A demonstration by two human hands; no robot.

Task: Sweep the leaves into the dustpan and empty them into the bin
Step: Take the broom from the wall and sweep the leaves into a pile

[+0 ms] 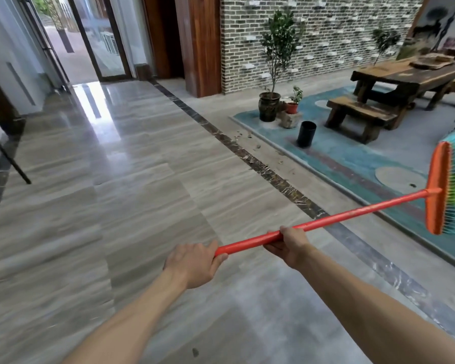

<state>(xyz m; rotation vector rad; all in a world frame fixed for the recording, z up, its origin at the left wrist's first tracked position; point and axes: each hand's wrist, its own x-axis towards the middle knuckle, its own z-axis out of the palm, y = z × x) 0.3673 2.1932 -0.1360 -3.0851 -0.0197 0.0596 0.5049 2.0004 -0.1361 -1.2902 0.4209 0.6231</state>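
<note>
Swinging the broom (pixel 326 219) down carelessly could knock the black bin (pixel 306 134) over or scatter the leaves (pixel 258 151) onto the rug (pixel 352 158); no dustpan is visible. The left hand (pixel 195 264) curls round the handle's end and the right hand (pixel 289 244) grips further along. The orange head with green-blue bristles hangs in the air at right; dry brown leaves lie at centre.

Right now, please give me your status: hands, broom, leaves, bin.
Left hand and right hand both grip the broom, head raised off floor. Leaves scattered ahead, unswept. Black bin upright on the rug. No dustpan in view.
</note>
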